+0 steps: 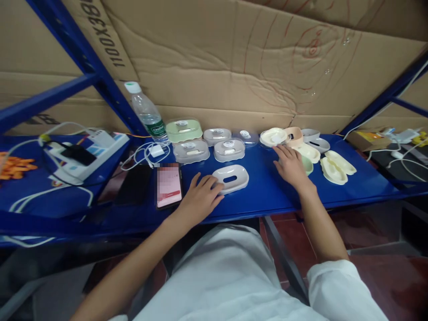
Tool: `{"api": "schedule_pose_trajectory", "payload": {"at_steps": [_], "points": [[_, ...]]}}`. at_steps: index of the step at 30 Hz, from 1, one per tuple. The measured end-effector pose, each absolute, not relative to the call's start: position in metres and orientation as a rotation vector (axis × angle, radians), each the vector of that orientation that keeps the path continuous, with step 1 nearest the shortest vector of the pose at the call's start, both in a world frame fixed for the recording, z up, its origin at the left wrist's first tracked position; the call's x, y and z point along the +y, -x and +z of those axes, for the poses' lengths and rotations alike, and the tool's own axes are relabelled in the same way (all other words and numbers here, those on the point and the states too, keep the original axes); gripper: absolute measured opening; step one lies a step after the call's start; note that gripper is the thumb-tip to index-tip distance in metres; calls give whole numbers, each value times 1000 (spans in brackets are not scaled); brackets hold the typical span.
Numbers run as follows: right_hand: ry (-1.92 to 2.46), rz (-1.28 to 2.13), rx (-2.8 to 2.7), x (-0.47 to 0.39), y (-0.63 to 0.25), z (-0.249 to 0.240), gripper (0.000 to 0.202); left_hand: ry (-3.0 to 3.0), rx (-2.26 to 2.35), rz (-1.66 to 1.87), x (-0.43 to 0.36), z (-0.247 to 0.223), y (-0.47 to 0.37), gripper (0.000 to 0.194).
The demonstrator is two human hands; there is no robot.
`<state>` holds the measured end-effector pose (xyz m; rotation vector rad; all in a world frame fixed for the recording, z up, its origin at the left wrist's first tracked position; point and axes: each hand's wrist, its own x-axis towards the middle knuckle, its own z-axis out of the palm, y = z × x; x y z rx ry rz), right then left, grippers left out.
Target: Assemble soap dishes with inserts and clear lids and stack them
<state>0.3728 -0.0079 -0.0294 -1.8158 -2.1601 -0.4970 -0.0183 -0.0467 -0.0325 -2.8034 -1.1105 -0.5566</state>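
Left forearm (133, 263): we hold it bare, slanting from the lower left up toward the middle.
Left wrist (175, 223): nearly straight, in line with our forearm.
Left hand (200, 196): we have its back upward, the fingers (211, 181) bent and slightly spread, thumb on the inner side; whether they pinch, we cannot tell.
Right forearm (324, 227): bare below our loose white cloth sleeve (343, 285), leaning forward and inward.
Right wrist (306, 191): we angle it slightly inward.
Right hand (291, 167): farther forward than our left, back upward, fingers loosely bent, thumb apart from them.
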Motion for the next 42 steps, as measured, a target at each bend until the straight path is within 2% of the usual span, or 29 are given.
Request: {"api": "schedule_pose_trajectory", "payload": {"at_steps": [3,8,11,14,17,23,28,33,38,42], "points": [[1776,-428,-2210,31,-365,-16,55,2776,-1214,-778,-62,-50,26,22],[1819,-301,-2095,64,-365,-2,33,2738,-1193,-962,-68,-67,24,23],[1687,-278,-1883,46,-362,-1,40,2735,-1177,-1002,-69,-71,23,23],[1400,19,-1528,19,-358,-11,49,2725,-1186,-1032,-69,-73,23,25],[1437,205,-1457,2,-360,-30,59,2725,-1190,-1058,-70,-75,23,26],[1732,34,-1549,11,-379,-47,59,2741,-1244,-1067,-70,-76,22,26],[1845,-232,-1710,47,-387,-27,45,2753,-1269,-1061,-70,-75,23,25],[1823,-266,-2045,78,-384,-2,36,2740,-1273,-1082,-71,-75,23,25],[1671,-333,-2077,23,-349,10,41,2583,-1368,-1335,-73,-72,26,23],[1391,-202,-2361,-54,-293,-12,32,2410,-1514,-1581,-66,-55,31,18]]}}
